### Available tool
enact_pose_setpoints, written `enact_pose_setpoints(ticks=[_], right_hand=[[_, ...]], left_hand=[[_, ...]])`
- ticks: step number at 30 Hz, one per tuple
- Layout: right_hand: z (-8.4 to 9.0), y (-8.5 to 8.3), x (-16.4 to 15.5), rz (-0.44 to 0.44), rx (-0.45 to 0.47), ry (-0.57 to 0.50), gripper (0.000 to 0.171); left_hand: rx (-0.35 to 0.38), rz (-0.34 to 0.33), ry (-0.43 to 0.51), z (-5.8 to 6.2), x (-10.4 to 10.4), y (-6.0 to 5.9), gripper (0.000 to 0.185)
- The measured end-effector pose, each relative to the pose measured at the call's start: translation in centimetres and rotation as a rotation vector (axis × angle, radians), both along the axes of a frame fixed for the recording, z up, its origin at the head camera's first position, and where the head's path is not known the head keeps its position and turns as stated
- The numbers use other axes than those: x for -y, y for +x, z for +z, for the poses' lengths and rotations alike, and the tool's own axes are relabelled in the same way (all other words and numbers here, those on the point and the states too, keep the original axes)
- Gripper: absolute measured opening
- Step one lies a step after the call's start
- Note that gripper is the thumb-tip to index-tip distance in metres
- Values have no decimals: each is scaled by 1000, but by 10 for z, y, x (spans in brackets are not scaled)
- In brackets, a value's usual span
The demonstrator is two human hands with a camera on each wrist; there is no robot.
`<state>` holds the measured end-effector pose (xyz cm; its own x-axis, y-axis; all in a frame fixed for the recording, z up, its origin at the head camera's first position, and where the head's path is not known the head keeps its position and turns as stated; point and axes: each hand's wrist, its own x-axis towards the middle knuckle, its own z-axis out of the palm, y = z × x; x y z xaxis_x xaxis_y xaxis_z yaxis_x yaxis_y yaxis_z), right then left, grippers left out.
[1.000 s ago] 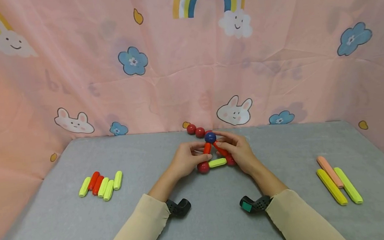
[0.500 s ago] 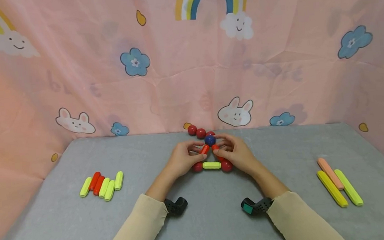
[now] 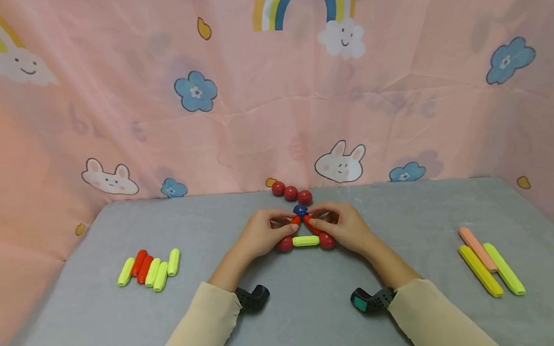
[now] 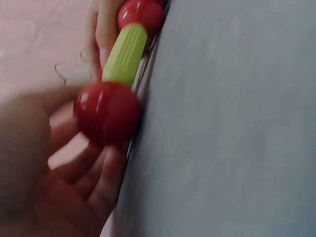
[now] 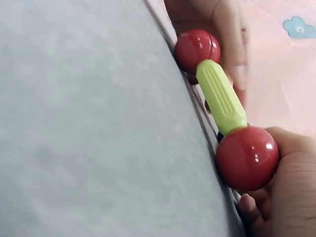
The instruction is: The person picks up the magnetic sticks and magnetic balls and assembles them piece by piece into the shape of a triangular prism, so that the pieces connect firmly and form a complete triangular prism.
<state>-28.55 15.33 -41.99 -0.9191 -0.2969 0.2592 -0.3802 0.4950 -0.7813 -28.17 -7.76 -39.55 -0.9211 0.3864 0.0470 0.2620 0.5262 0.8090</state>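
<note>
Between both hands, in the head view, is a triangle of magnetic rods and balls. A yellow-green rod [image 3: 306, 241] forms its near side, joining a left red ball [image 3: 285, 244] and a right red ball [image 3: 327, 240]. Two red rods meet at a blue ball [image 3: 300, 210] at the far corner. My left hand [image 3: 258, 234] pinches the left red rod [image 3: 295, 221]; my right hand [image 3: 345, 226] pinches the right red rod [image 3: 309, 223]. In the left wrist view a red ball [image 4: 107, 113] sits close by the left fingers. The right wrist view shows a red ball [image 5: 248, 158] beside the right hand.
Three loose red balls [image 3: 291, 193] lie in a row behind the triangle. Several short yellow-green and red rods [image 3: 148, 270] lie at the left of the grey table [image 3: 315, 323]. Three longer rods [image 3: 485, 264] lie at the right. A pink cloth [image 3: 253, 125] hangs behind.
The triangle has turned so its yellow-green side lies level across the view, and the blue ball has come lower. Both hands still hold it. The rightmost loose red ball is now uncovered.
</note>
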Motion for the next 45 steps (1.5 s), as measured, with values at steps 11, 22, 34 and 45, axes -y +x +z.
enact_pose_setpoints(ticks=[11, 22, 34, 45], right_hand=[[23, 26, -14, 124, 124, 209, 47], [7, 39, -9, 9, -17, 131, 39], [4, 41, -11, 76, 21, 115, 47], [5, 42, -12, 95, 2, 151, 55]], left_hand=[[29, -116, -135, 5, 4, 4, 58], [14, -25, -12, -3, 12, 22, 51], [40, -160, 5, -2, 34, 20, 44], [31, -95, -138, 28, 69, 23, 37]])
